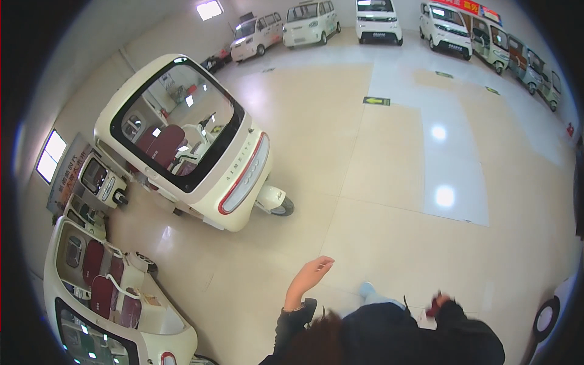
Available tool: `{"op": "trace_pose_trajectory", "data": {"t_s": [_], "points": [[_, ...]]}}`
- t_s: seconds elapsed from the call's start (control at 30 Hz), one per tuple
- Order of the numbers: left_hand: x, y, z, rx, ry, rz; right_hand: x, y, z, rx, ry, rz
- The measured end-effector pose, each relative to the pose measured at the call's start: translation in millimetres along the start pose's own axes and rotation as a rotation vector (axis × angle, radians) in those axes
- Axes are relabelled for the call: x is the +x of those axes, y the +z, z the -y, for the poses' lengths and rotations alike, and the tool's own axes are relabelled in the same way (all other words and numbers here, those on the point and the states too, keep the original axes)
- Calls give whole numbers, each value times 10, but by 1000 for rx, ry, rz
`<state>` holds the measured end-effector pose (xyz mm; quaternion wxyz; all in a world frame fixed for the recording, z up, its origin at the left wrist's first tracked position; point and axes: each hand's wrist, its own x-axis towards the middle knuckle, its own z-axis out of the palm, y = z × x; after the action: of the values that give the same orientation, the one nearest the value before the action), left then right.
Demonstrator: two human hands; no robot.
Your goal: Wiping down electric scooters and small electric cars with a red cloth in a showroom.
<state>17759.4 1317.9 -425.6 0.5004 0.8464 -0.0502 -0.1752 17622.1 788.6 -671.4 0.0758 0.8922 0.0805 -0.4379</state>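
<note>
My left hand [311, 272] is held out in front of me over the tiled floor. Its fingers stretch forward, loosely bent, with nothing visible in them. Closest to that hand is a cream enclosed three-wheeler [210, 201], standing beyond it to the left with its front wheel turned toward me. Lower on the right, my right hand [444, 299] is partly hidden by my dark sleeve. Its fingers are closed around a small dark red thing [434, 305], possibly cloth, too small to make out.
At the lower left stands another cream three-wheeler [164, 331] with dark red seats. A vehicle's wheel [546, 318] shows at the right edge. Several white vans and small cars [378, 24] line the far wall. An arrow sticker [376, 101] marks the floor.
</note>
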Motion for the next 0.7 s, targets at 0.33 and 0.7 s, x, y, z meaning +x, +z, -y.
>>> {"op": "trace_pose_trajectory", "data": {"t_s": [0.33, 0.7], "points": [[943, -1613, 1899, -174, -435, -494, 3630, -5933, 1421, 732, -602, -755], [5736, -4289, 857, -43, -188, -471, 5754, -5082, -113, 369, 100, -101]]}}
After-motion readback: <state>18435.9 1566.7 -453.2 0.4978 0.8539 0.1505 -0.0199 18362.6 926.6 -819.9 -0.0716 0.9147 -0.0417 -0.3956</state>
